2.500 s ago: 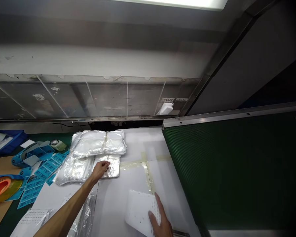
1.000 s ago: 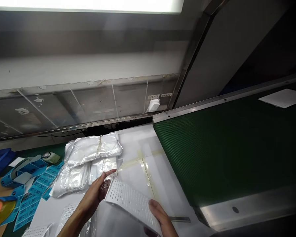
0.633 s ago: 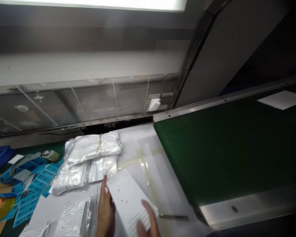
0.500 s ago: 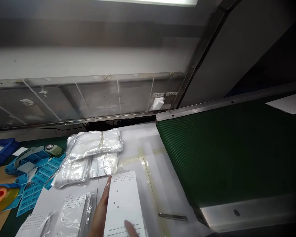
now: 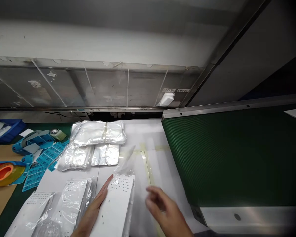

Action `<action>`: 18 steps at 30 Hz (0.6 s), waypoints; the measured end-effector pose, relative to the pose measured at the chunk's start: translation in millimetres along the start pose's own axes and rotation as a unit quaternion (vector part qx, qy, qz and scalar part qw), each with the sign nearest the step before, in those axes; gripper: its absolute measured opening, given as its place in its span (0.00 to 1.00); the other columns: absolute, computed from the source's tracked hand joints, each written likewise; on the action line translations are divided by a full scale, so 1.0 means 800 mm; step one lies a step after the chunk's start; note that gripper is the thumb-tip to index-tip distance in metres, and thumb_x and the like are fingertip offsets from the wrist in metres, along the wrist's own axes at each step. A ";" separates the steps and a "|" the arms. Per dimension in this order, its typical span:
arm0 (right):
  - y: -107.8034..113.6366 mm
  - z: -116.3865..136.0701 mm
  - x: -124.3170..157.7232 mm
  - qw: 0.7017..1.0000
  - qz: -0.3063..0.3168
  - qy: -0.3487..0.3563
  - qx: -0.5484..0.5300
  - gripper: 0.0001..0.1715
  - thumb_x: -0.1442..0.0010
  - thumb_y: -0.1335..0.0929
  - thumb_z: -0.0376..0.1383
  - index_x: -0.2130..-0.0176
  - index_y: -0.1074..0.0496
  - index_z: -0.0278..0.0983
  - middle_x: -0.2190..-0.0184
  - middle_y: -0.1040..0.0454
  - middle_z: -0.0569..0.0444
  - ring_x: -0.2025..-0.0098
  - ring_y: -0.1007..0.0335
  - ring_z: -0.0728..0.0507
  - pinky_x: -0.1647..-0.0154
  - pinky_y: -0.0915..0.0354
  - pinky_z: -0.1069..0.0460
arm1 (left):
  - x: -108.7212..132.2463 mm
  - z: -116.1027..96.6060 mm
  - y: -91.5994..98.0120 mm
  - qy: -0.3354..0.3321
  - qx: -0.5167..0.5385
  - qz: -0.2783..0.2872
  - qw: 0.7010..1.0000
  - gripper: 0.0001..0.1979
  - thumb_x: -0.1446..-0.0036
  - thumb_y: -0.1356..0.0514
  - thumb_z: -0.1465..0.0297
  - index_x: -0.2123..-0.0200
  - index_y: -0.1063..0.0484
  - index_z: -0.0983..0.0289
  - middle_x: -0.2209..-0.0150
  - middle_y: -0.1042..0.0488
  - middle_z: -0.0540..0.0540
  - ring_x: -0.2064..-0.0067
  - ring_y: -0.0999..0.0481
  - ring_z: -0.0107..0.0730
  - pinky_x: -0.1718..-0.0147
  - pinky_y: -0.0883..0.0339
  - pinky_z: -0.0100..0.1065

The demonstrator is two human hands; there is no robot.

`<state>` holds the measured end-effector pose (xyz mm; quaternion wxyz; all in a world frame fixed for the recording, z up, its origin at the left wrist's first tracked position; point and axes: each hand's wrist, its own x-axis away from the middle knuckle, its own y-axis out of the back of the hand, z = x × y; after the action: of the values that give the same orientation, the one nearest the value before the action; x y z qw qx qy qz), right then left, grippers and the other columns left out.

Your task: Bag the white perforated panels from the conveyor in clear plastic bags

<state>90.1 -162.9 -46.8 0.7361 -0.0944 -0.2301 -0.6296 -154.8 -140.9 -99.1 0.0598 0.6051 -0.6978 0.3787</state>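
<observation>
A stack of white cards (image 5: 112, 205) with rows of short slots and a few small holes stands tilted in a clear plastic bag, whose loose end rises at the top. My left hand (image 5: 93, 207) holds this bagged stack along its left side, fingers stretched up its edge; its far side is hidden. Over the white work surface, just right of the stack, my right hand (image 5: 166, 210) hovers with curled fingers, thumb and forefinger slightly apart, and nothing visible between them. Left of my left hand lie two more bagged stacks, a nearer one (image 5: 70, 200) and a farther one (image 5: 31, 210).
Bundles of clear plastic bags (image 5: 98, 133) lie behind the stacks. At left are blue label strips (image 5: 48, 156), a yellow tape roll (image 5: 7, 172), a small jar (image 5: 58, 134) and a blue bin (image 5: 13, 130). A green conveyor belt (image 5: 227, 158) with metal rails borders the right.
My right hand has come off the card stack's front and moved right. The bagged stack has tilted and shifted slightly left, with its loose plastic now showing. The whole view has shifted somewhat.
</observation>
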 end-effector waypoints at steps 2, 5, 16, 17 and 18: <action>-0.001 0.011 -0.034 0.999 0.005 0.010 -0.048 0.22 0.44 0.33 0.46 0.51 0.32 0.41 0.58 0.27 0.51 0.57 0.31 0.42 0.55 0.35 0.49 | 0.006 -0.009 -0.002 0.008 -0.018 0.012 1.000 0.24 0.39 0.51 0.58 0.40 0.44 0.52 0.34 0.53 0.44 0.35 0.55 0.38 0.37 0.60 0.42; -0.014 0.020 -0.063 0.989 0.043 -0.007 -0.142 0.19 0.43 0.34 0.43 0.54 0.32 0.37 0.62 0.27 0.49 0.61 0.31 0.43 0.62 0.33 0.49 | 0.009 -0.012 0.001 0.020 -0.048 0.024 0.998 0.24 0.39 0.51 0.58 0.40 0.45 0.52 0.35 0.51 0.44 0.35 0.55 0.38 0.37 0.61 0.43; -0.027 0.015 -0.072 0.993 0.025 0.047 -0.107 0.09 0.44 0.32 0.37 0.61 0.33 0.38 0.67 0.29 0.55 0.62 0.33 0.45 0.60 0.35 0.50 | 0.010 -0.001 0.010 0.007 -0.071 -0.001 0.997 0.24 0.39 0.51 0.57 0.41 0.43 0.53 0.35 0.49 0.46 0.35 0.55 0.39 0.37 0.64 0.45; -0.030 0.015 -0.072 0.995 -0.003 0.064 -0.073 0.07 0.43 0.33 0.38 0.62 0.33 0.39 0.67 0.29 0.56 0.62 0.34 0.46 0.59 0.36 0.51 | 0.010 -0.001 0.010 0.011 -0.053 0.002 0.999 0.24 0.40 0.51 0.57 0.40 0.44 0.53 0.35 0.49 0.46 0.35 0.54 0.40 0.37 0.63 0.46; -0.033 0.014 -0.070 0.996 -0.027 0.081 -0.039 0.06 0.41 0.34 0.39 0.63 0.33 0.39 0.67 0.30 0.56 0.62 0.34 0.46 0.59 0.37 0.51 | 0.010 0.000 0.010 0.012 -0.035 0.007 0.999 0.25 0.40 0.51 0.57 0.40 0.45 0.52 0.35 0.49 0.47 0.35 0.53 0.40 0.37 0.62 0.46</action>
<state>56.5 -113.6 -66.4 0.7305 -0.0660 -0.1476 -0.6635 -164.1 -147.6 -98.2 0.0869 0.5928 -0.7143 0.3617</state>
